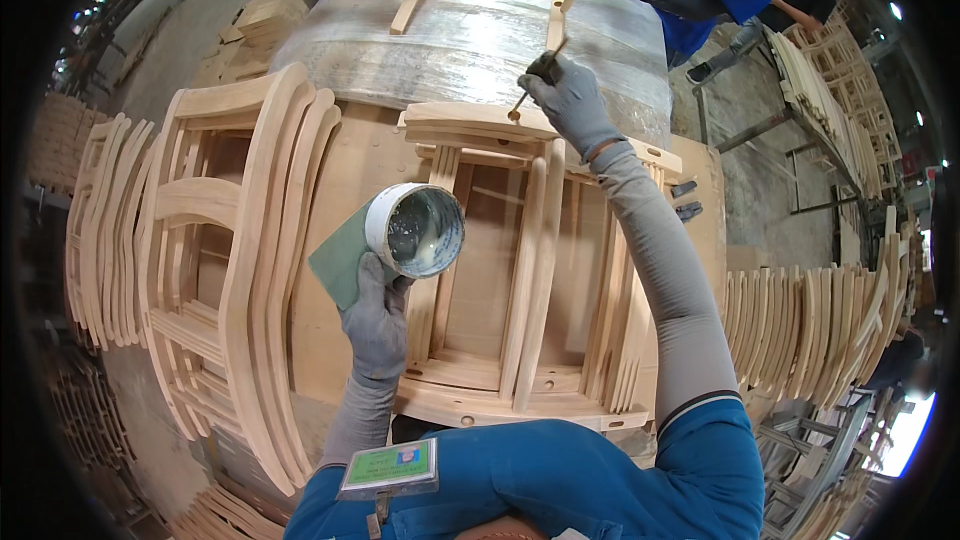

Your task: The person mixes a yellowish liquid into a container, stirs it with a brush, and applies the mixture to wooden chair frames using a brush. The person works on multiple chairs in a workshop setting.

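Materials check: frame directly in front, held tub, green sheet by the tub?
Frame: wood, apparently unvarnished; pale, matte surface with visible grain.
Tub: probably plastic, though painted metal is possible; smooth white outer wall, smeared inside.
Green sheet: unclear, perhaps card or abrasive paper; flat, matte and straight-edged, texture too fine to tell.

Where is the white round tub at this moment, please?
In the head view, the white tub is slightly left of centre, held in the left hand, with a green sheet beside it and wooden frames to its right.
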Action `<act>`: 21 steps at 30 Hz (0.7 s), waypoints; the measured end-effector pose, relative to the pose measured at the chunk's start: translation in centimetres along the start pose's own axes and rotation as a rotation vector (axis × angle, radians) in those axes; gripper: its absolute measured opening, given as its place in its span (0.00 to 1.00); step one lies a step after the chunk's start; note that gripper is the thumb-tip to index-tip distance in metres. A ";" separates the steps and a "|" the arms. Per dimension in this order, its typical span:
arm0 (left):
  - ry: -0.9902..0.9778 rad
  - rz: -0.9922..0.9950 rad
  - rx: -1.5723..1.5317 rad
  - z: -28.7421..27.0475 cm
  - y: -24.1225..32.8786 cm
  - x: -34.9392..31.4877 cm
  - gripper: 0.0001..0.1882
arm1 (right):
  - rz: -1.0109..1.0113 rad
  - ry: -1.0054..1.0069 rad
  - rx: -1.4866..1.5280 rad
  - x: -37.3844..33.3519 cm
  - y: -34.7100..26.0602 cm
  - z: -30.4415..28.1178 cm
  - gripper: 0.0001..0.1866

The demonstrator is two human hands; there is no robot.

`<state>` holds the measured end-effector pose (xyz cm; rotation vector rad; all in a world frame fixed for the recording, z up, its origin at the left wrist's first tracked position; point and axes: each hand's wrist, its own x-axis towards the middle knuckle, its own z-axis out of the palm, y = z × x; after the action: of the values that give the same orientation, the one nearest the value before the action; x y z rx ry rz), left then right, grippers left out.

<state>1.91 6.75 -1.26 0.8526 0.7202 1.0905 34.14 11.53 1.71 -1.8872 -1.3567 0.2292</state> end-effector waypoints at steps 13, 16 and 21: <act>-0.215 0.246 -0.013 5.3 5.1 -4.6 0.18 | -0.359 0.153 0.521 -19.5 -13.7 -7.6 0.12; -0.243 0.336 -0.048 5.6 5.8 -6.1 0.18 | -0.266 0.191 0.803 -22.5 -15.1 -8.6 0.11; -0.296 0.417 -0.109 7.0 7.0 -7.6 0.17 | -0.299 0.198 0.776 -24.9 -15.7 -10.1 0.10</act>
<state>2.29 -0.53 8.93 1.0709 0.2358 1.3220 18.09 -13.00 12.15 -1.0244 -1.1637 0.3454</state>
